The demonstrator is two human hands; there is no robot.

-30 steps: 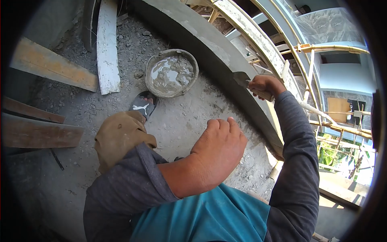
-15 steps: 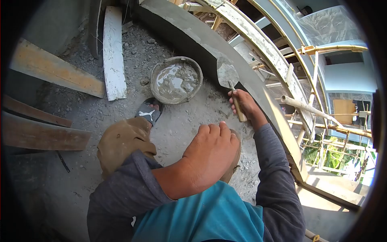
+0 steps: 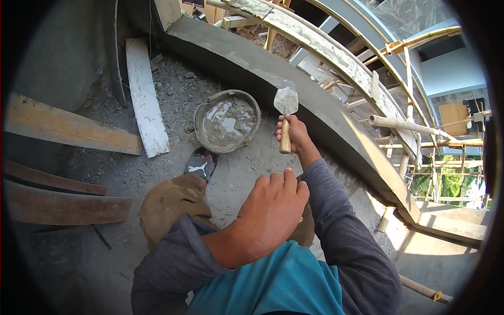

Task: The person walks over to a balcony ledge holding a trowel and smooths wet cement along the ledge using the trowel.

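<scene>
Trowel, one: near the low wall. Right hand: fingers wrapped round its handle. Left hand: palm hidden, so I cannot tell its grip. Risk, I judge: tilting could shed any loaded mortar.

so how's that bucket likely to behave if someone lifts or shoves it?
The bucket is probably heavy for its size, given the wet grey mix inside. The mix's glossy surface suggests it could slosh if jolted. The gritty floor may make the bucket drag rather than slide smoothly.
</scene>
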